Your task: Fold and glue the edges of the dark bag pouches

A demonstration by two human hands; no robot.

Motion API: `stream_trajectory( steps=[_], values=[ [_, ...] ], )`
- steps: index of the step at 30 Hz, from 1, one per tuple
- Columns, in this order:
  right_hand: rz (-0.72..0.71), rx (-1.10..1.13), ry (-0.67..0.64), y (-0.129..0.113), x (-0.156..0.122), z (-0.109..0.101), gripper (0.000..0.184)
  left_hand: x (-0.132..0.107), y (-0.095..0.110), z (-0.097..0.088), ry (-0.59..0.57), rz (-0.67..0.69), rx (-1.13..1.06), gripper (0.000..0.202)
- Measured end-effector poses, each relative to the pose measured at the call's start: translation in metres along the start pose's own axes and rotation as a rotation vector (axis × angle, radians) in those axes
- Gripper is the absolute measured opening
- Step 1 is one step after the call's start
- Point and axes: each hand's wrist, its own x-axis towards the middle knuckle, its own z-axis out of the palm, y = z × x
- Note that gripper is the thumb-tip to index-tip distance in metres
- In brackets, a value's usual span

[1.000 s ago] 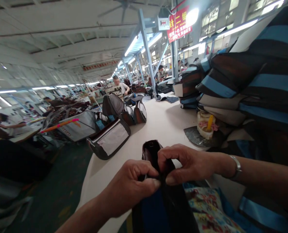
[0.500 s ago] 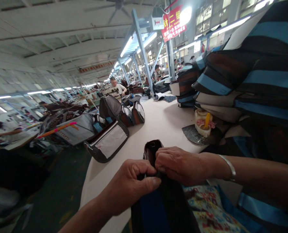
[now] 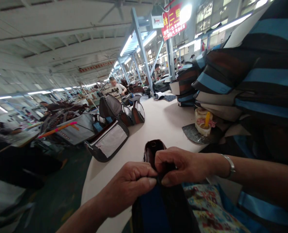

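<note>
My hands hold a dark fabric bag [image 3: 161,207] upright at the near edge of the white table [image 3: 163,126]. The bag has a blue panel and a glossy dark brown upper end [image 3: 154,152]. My left hand [image 3: 129,189] pinches one side of the bag near its top, and my right hand [image 3: 182,166] pinches the other. A metal bangle [image 3: 228,166] circles my right wrist. My fingers hide the part of the bag between them.
Several open bags with clear panels [image 3: 107,139] lie on the table to the left. A stack of blue-and-brown striped bags [image 3: 243,77] rises at right, beside a glue pot [image 3: 203,121] on a dark mat [image 3: 193,135]. Floral fabric [image 3: 214,207] lies below my right arm.
My right hand has gone from lying over the bag's top to pinching it with bent fingers. My left hand sits slightly lower on the bag, and the view has shifted little.
</note>
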Motion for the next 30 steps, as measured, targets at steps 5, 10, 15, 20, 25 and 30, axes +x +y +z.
stream_trajectory(
  steps=[5, 10, 15, 20, 25, 30],
  values=[
    [-0.024, 0.038, -0.003, 0.004, -0.001, -0.002, 0.015, 0.002, -0.002, 0.003, 0.037, 0.023, 0.038, 0.018],
    [0.069, 0.085, 0.015, 0.001, -0.001, 0.003, 0.037, 0.004, -0.003, 0.008, 0.093, 0.026, 0.048, 0.013],
    [0.017, 0.017, 0.031, 0.006, -0.001, 0.006, 0.029, 0.005, -0.001, 0.009, 0.097, -0.002, 0.078, 0.013],
    [-0.052, -0.060, 0.066, 0.011, -0.004, 0.007, 0.012, 0.005, 0.000, 0.010, 0.129, -0.023, 0.086, 0.010],
    [-0.110, -0.077, 0.151, 0.006, -0.004, 0.014, 0.008, 0.005, 0.003, 0.013, 0.141, -0.063, 0.093, 0.018],
    [-0.158, -0.328, 0.307, 0.005, -0.003, 0.029, 0.018, 0.006, 0.001, 0.023, 0.280, -0.025, 0.265, 0.018]
  ],
)
